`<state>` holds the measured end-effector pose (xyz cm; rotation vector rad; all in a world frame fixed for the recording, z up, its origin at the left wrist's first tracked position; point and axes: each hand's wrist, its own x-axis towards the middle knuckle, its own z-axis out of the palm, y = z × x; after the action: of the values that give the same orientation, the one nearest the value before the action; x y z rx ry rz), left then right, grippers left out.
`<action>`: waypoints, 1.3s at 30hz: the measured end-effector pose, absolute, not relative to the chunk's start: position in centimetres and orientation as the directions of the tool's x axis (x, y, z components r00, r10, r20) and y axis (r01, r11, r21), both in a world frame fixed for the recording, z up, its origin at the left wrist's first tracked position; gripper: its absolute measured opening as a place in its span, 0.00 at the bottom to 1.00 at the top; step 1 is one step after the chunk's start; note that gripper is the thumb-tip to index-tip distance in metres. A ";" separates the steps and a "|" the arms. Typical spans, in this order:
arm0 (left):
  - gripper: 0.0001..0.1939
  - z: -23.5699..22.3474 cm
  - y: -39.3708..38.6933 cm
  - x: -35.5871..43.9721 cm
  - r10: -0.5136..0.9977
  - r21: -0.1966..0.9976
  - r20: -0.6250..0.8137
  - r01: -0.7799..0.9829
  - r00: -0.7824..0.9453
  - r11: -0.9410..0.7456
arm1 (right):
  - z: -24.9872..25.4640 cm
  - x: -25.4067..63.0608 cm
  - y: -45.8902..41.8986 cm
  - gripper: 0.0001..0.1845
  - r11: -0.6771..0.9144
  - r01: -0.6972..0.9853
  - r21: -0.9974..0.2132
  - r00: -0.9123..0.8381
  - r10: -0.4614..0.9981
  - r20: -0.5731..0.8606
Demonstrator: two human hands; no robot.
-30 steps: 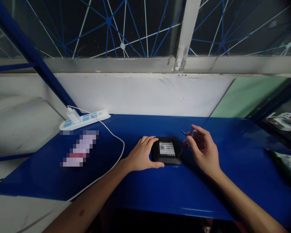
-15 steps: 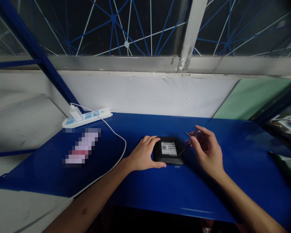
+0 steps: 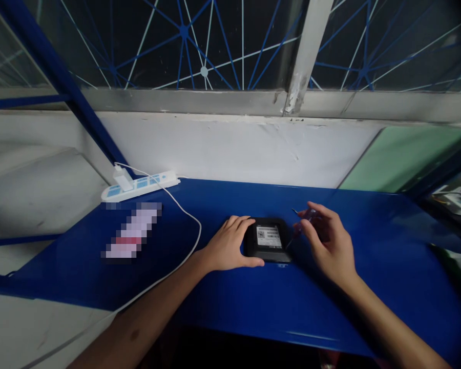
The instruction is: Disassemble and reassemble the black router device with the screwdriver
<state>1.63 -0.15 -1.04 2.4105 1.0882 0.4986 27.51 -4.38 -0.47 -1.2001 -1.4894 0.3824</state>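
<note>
A flat black electronic device lies on the blue table, its white printed label facing up. My left hand grips it along its left side, fingers over the far edge and thumb at the near edge. My right hand is closed on a screwdriver with a see-through handle. Its thin shaft slants down to the device's right near corner; contact is too blurred to confirm. A second metal shaft sticks out up-left from the same fingers, apparently of another screwdriver, whose handle is partly hidden.
A white power strip with a plugged-in charger sits at the back left. From it a white cable curves past my left forearm. A pixelated pinkish item lies on the left of the blue table. A dark green-and-white packet rests at right.
The screwdriver in my right hand has turned slightly; its red part no longer shows. Both hands and the device keep their places, while the whole view shifts a little.
</note>
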 end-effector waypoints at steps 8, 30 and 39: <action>0.52 -1.1 -0.2 1.6 0.771 0.533 0.130 0.612 0.623 -0.584 | -0.4 27.5 -4.1 0.20 0.410 0.442 -0.798 0.197 0.823 0.532; 0.53 -1.0 -0.2 1.6 0.771 0.508 0.109 0.631 0.628 -0.586 | -0.1 27.5 -4.0 0.19 0.404 0.333 -0.852 0.224 0.844 0.487; 0.53 -1.1 -0.2 1.6 0.767 0.505 0.113 0.629 0.631 -0.592 | -0.5 27.8 -3.7 0.22 0.401 0.438 -0.804 0.251 0.804 0.539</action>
<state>1.58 -0.22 -1.13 2.4336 1.1035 0.4489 27.78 -3.66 -0.45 -1.2206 -1.3769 0.3595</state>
